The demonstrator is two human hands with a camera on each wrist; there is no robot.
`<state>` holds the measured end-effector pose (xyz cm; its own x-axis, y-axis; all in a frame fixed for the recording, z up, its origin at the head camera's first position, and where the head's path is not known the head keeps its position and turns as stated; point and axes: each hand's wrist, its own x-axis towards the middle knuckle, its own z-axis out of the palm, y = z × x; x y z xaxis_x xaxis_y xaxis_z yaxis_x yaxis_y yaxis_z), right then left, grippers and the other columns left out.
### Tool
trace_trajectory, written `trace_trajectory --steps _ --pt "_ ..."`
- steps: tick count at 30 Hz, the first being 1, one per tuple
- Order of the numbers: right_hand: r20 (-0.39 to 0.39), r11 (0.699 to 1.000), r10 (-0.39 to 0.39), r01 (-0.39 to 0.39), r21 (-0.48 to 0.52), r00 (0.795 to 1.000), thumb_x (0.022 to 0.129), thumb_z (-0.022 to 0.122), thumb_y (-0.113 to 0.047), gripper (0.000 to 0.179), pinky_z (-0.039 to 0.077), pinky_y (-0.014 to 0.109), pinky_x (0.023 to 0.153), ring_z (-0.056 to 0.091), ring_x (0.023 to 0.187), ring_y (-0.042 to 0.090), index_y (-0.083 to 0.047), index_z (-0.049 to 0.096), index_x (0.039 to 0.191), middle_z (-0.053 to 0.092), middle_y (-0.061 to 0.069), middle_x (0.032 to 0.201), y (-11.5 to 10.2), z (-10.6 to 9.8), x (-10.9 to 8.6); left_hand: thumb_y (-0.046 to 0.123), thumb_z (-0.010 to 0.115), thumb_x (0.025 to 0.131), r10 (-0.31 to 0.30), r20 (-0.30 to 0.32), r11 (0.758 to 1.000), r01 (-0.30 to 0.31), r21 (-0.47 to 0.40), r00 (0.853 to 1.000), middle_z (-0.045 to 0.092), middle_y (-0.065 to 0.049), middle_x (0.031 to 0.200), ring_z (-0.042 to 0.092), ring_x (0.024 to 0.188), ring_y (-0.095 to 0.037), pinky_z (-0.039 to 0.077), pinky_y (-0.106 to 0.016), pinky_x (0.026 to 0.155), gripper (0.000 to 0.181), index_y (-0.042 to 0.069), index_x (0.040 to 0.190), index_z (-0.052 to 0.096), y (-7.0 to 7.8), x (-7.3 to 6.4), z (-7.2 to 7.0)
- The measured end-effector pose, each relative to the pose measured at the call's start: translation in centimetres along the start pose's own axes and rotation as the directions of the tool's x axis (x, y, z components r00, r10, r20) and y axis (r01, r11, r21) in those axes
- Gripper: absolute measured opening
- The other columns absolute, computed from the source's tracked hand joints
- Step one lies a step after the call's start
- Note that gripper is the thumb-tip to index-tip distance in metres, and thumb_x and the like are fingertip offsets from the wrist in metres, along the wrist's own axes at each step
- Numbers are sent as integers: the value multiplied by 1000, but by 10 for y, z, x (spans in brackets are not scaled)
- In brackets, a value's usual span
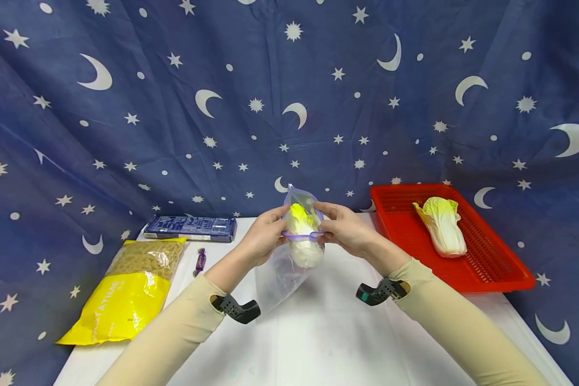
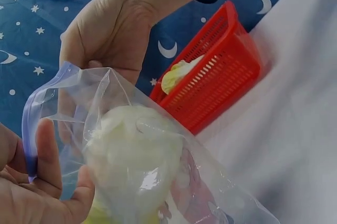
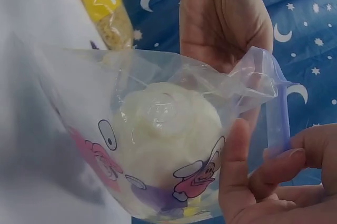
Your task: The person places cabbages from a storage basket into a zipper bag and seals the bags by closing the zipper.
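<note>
A clear zip bag [image 1: 280, 281] with a purple-edged mouth hangs between my hands, its mouth spread. Inside it sits a Chinese cabbage [image 1: 306, 253], pale root end down and yellow leaves toward the opening. My left hand [image 1: 262, 237] pinches the left side of the bag's rim; opposite, my right hand [image 1: 346, 230] pinches the right side. Through the plastic in the right wrist view, the cabbage's round white base [image 3: 168, 116] shows beside pink cartoon prints. In the left wrist view, the purple zip strip [image 2: 30, 140] runs between my left fingers.
At the right, a red basket [image 1: 504, 284] holds another Chinese cabbage [image 1: 443, 228]. On the left lie a yellow pasta bag [image 1: 130, 300], a dark blue flat package [image 1: 190, 229] and a purple wrapped candy [image 1: 200, 261]. A white cloth [image 1: 328, 338] covers the table.
</note>
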<state>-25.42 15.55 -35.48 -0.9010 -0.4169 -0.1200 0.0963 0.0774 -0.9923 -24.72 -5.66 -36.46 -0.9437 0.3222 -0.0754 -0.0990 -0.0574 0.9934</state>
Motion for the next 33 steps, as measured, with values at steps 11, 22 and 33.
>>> trace_trajectory --steps 11,22,33 --pt "-175 936 -187 121 -331 967 91 54 -1 74 61 33 76 63 89 36 -7 31 161 39 15 159 3 -3 -2 4 39 96 267 -57 865 -213 455 962 18 -4 170 52 134 -33 51 -41 102 64 1 159 29 1 -1 -11" --pt "-246 834 -272 100 -543 930 92 58 -5 60 52 33 56 65 67 30 -10 52 151 49 13 148 -2 -7 -5 0 39 96 386 80 717 -354 601 919 20 2 168 22 152 -17 47 -36 99 62 0 158 32 10 -5 -17" --pt "-128 951 8 -48 -307 992 87 54 -1 81 63 38 73 67 75 29 -4 23 162 39 19 154 6 -4 7 -2 43 98 398 219 580 -430 692 891 24 -2 168 22 152 -22 27 -42 122 59 -1 156 36 10 -13 -23"
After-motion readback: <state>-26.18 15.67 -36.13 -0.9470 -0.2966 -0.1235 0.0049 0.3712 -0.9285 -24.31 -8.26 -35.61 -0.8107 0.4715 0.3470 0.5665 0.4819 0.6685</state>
